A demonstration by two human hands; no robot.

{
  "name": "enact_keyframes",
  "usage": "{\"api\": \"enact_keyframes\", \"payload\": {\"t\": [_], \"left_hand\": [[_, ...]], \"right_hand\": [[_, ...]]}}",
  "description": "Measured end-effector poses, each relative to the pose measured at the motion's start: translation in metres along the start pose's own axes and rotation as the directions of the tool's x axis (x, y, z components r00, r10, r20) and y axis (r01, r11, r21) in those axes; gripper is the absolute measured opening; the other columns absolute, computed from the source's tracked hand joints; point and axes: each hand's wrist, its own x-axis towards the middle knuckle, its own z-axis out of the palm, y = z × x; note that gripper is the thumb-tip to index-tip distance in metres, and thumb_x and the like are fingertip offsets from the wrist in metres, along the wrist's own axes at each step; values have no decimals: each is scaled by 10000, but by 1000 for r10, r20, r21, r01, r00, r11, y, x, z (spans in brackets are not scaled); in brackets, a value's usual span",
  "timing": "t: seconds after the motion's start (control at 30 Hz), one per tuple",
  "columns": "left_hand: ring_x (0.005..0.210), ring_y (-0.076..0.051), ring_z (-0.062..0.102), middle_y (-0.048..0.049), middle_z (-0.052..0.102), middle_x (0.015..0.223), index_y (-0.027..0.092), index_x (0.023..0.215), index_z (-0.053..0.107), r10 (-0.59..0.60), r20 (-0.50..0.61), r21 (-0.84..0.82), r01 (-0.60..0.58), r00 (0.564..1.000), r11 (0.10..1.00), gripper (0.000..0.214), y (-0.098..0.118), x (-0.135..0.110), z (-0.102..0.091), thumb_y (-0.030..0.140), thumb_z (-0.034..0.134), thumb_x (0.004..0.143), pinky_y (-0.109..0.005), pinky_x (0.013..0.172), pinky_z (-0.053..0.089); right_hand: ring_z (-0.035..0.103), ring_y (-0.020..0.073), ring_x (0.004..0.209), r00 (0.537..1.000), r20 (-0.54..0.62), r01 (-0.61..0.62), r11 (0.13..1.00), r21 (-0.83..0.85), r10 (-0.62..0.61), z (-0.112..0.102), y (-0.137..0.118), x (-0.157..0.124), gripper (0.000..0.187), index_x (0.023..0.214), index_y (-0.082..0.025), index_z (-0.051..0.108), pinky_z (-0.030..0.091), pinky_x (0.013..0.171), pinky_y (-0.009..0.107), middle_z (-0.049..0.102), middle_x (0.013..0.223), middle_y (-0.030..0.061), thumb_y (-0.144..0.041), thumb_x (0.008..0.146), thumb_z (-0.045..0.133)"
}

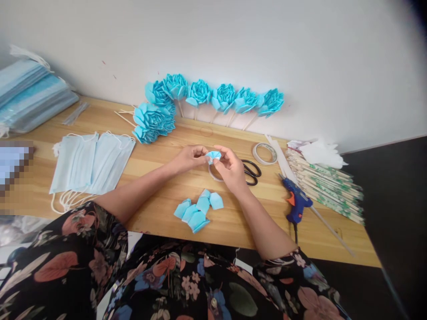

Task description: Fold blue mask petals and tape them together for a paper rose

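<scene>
Both hands meet over the middle of the table, pinching a small folded blue petal [214,155]. My left hand [191,159] grips its left edge between thumb and fingertips. On the other side, my right hand [231,168] has its thumb in front and fingers behind the piece. Several loose blue petals [196,210] lie in a pile nearer to me. Partly hidden under my right hand are a roll of tape [216,173] and scissors with black handles [253,172].
Blue flowers on sticks [224,98] lean along the wall. Face masks [91,162] lie at left, near a bagged mask stack [30,95]. At right are another tape roll [264,154], a blue glue gun [296,200] and a bundle of wrapped sticks [328,186].
</scene>
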Motion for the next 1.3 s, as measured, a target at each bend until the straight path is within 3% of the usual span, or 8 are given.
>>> {"api": "enact_keyframes", "payload": {"t": [0.17, 0.37, 0.67, 0.93, 1.3], "left_hand": [[578, -95, 487, 22, 559, 644, 150, 842, 596, -21, 58, 29, 19, 998, 999, 418, 2, -2, 2, 546, 698, 755, -226, 548, 381], [539, -71, 411, 44, 503, 593, 149, 786, 585, -17, 8, 33, 17, 1000, 999, 401, -1, 0, 4, 513, 735, 709, -211, 515, 297], [574, -72, 410, 37, 511, 621, 137, 758, 598, -30, 27, 23, 29, 999, 999, 431, -1, 0, 2, 527, 768, 685, -215, 542, 275], [624, -88, 450, 21, 545, 663, 137, 731, 600, -9, 52, 58, 6, 999, 998, 419, -6, 1, 4, 525, 753, 692, -229, 579, 313], [530, -69, 465, 39, 555, 585, 138, 769, 615, -95, 46, -54, 98, 994, 994, 436, 3, 0, -2, 507, 806, 635, -213, 533, 347]], "right_hand": [[638, 172, 800, 999, -38, 5, 1000, -1, -5, 1, 5, 2, 383, 1216, -231, 636, 551, 775, 335, 662, 883, 10, -312, 841, 635], [664, 188, 829, 1000, -8, -6, 999, 50, 7, 2, 4, 0, 367, 1208, -242, 628, 557, 795, 347, 701, 894, 11, -297, 845, 616], [678, 187, 885, 999, 2, -33, 990, 141, 33, -4, 0, 2, 350, 1202, -248, 622, 561, 853, 358, 718, 957, 19, -352, 868, 615], [648, 153, 805, 999, 48, -3, 999, 49, 1, 0, 3, 0, 396, 1225, -252, 621, 549, 779, 316, 660, 907, -6, -326, 837, 648], [682, 193, 983, 1000, 11, -11, 991, 136, 10, -13, 6, 8, 374, 1245, -282, 590, 558, 916, 377, 721, 1070, 30, -291, 872, 609]]}}
